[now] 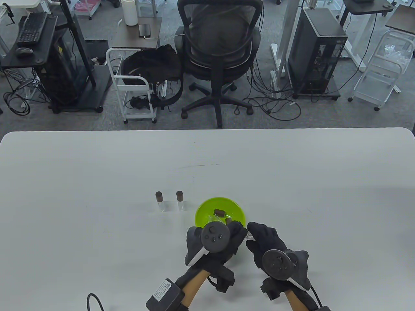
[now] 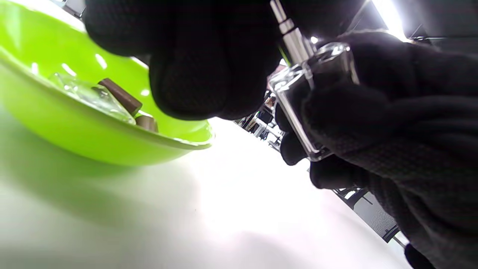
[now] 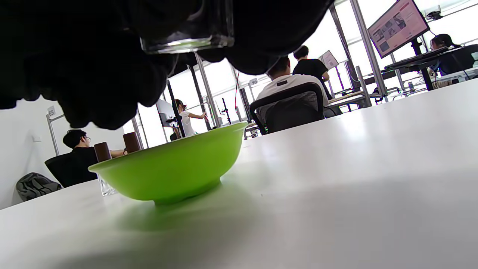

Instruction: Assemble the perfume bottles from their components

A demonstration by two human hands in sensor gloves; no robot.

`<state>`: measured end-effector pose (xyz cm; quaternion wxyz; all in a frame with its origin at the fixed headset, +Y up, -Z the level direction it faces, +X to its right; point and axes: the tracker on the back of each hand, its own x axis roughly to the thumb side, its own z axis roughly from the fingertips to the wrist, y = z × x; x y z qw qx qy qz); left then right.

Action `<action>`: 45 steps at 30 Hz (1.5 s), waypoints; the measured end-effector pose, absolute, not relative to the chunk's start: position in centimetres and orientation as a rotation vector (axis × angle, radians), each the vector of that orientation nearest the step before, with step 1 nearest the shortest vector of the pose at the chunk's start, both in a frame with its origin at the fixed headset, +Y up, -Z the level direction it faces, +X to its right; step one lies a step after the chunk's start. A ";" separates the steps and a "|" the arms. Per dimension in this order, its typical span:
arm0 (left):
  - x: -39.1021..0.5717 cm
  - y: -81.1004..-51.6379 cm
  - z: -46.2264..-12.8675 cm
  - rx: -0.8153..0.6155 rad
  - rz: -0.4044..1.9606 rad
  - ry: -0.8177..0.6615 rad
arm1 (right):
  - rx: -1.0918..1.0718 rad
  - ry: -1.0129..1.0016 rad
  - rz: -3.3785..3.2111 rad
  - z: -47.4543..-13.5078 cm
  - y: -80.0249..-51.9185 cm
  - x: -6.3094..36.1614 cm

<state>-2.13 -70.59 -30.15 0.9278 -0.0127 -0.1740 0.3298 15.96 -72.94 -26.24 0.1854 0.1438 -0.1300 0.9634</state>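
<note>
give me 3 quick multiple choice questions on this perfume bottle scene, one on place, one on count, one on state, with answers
1. Where is the green bowl?
A. right of the capped bottles
B. left of them
C. at the table's far edge

2. How many capped bottles stand on the table?
A. one
B. two
C. four

3. What does the right hand hold?
A. nothing
B. a brown cap
C. a clear glass bottle

Answers: 1 A, the table view shows the bowl to their right. 2 B, two brown-capped bottles stand upright side by side. 3 C, the left wrist view shows gloved fingers gripping it.
</note>
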 end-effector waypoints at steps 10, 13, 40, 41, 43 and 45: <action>-2.1 -70.2 -29.8 0.031 0.692 -0.557 | 0.394 -0.368 2.702 -26.3 -72.8 16.1; -2.4 -70.3 -29.8 0.048 0.763 -0.507 | 0.411 -0.361 2.700 -26.3 -72.7 16.3; -1.2 -69.9 -28.4 0.268 0.284 -0.697 | 0.427 -0.252 2.588 -26.5 -72.4 17.0; -1.3 -70.0 -28.6 0.251 0.300 -0.703 | 0.429 -0.253 2.605 -26.6 -72.4 17.1; -1.5 -70.2 -29.0 0.214 0.332 -0.706 | 0.420 -0.264 2.635 -26.7 -72.2 17.3; -2.0 -70.1 -29.5 0.192 0.349 -0.680 | 0.391 -0.294 2.658 -26.8 -72.1 17.7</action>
